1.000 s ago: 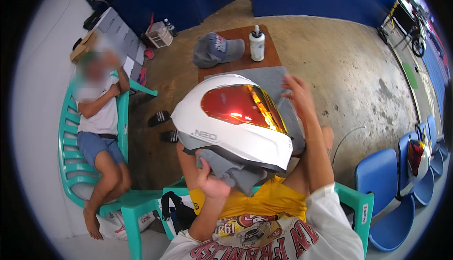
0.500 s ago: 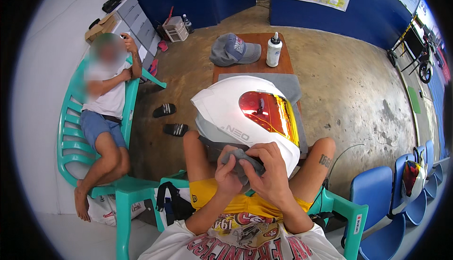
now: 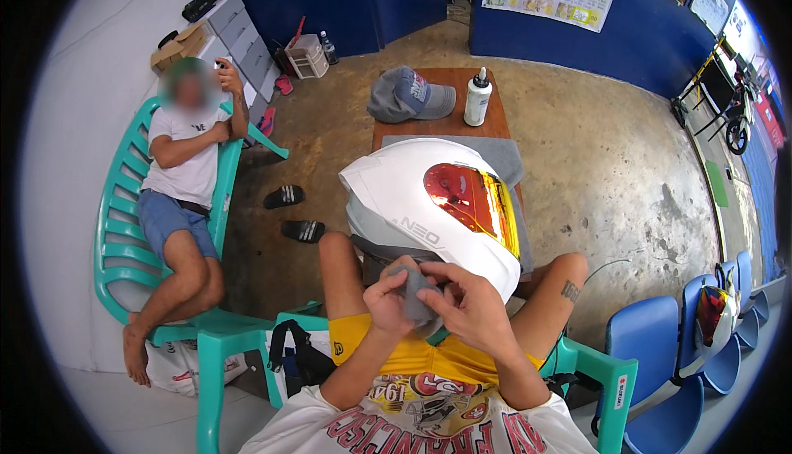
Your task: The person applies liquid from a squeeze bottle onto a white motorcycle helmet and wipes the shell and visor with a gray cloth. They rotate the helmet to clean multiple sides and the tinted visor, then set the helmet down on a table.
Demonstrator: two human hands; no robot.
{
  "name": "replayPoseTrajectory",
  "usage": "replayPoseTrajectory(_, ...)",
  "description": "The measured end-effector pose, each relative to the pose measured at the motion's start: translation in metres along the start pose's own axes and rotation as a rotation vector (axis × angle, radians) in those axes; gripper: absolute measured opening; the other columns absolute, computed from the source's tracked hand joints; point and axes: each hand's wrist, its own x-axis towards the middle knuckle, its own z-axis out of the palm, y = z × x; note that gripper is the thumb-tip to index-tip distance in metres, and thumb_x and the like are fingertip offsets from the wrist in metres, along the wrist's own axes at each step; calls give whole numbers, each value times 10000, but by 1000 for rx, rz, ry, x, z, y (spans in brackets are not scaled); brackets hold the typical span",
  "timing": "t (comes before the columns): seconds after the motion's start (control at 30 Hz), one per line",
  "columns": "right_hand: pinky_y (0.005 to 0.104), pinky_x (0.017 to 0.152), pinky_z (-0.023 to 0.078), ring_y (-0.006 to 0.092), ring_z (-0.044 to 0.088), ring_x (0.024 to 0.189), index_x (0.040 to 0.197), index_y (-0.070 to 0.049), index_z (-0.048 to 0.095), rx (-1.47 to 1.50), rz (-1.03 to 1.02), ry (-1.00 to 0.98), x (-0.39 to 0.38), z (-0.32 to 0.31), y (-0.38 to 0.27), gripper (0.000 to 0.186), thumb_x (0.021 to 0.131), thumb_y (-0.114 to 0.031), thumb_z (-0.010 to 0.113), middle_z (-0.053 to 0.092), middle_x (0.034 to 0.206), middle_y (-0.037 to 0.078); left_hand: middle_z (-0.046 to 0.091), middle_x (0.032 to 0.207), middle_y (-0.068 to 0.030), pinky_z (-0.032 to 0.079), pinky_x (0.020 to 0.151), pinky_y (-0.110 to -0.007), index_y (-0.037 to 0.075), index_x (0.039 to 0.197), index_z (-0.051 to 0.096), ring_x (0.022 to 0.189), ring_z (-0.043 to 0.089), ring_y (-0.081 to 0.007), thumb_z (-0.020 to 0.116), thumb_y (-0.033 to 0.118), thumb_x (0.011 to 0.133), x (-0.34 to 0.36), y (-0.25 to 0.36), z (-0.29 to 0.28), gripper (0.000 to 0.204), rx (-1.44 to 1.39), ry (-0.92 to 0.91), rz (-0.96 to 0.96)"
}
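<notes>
Between my hands, above my lap, is a grey cloth (image 3: pixel 418 293). My left hand (image 3: pixel 386 301) is closed on its left side, with the cloth bunched over the fingers. The fingers of my right hand (image 3: pixel 469 299) pinch its right edge. Just beyond them a white full-face helmet (image 3: pixel 392 182) with a red-gold mirrored visor (image 3: pixel 469 194) rests on its side, apart from the cloth as far as I can see. Under the helmet lies a grey towel (image 3: pixel 495 153) on a brown wooden table (image 3: pixel 396 131).
A grey cap (image 3: pixel 408 95) and a white nozzle bottle (image 3: pixel 478 98) stand at the table's far end. To the left a person (image 3: pixel 186 136) reclines on a green bench (image 3: pixel 115 198). Black slides (image 3: pixel 285 197) lie on the floor. Blue chairs (image 3: pixel 648 334), one bearing another helmet (image 3: pixel 716 314), line the right.
My fingers have shifted on the cloth, which now stands up more between my hands. The view has tilted slightly; the helmet stays in place on the table.
</notes>
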Motion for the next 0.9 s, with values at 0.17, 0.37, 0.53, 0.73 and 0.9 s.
replayPoseTrajectory(0.17, 347, 679, 496, 223, 576, 716, 1119, -10, 716, -215, -48, 24, -17, 7, 3, 285, 891, -158, 801, 694, 926, 130, 658, 965, -165, 503, 962, -397, 5, 899, 583, 1012, 641, -280, 528, 221, 913, 1, 6, -11, 224, 140, -77, 0)
replayPoseTrajectory(0.37, 438, 747, 543, 412, 630, 836, 1041, -14, 651, -255, -574, -233, -87, -50, 11, 241, 869, -123, 779, 652, 994, 153, 662, 1103, -158, 394, 1105, -513, 88, 805, 506, 1163, 593, -302, 559, 314, 997, 6, -7, 1, 301, 58, -18, 213)
replayPoseTrajectory(0.53, 351, 628, 562, 253, 673, 673, 936, -29, 627, 259, -644, 481, -182, -103, 9, 269, 846, -201, 813, 702, 826, 92, 609, 1347, -123, 371, 1147, -544, 86, 1042, 603, 1292, 533, -291, 655, 348, 1010, 6, -20, 15, 268, 30, 196, 318)
replayPoseTrajectory(0.73, 296, 441, 475, 174, 489, 422, 793, -100, 564, 47, -523, 606, -272, -161, -43, 363, 1042, -364, 552, 602, 630, 51, 556, 1427, -91, 422, 1132, -451, 135, 1452, 533, 1314, 525, -279, 713, 385, 990, 15, -30, 16, 555, 40, 471, 313)
replayPoseTrajectory(0.9, 282, 536, 476, 144, 532, 585, 938, -62, 591, 148, -408, 103, -298, -164, -34, 241, 1011, -289, 625, 617, 747, 35, 597, 1402, -62, 410, 1140, -488, 123, 1475, 524, 1311, 547, -279, 768, 434, 921, 28, -29, 9, 680, 41, 456, 119)
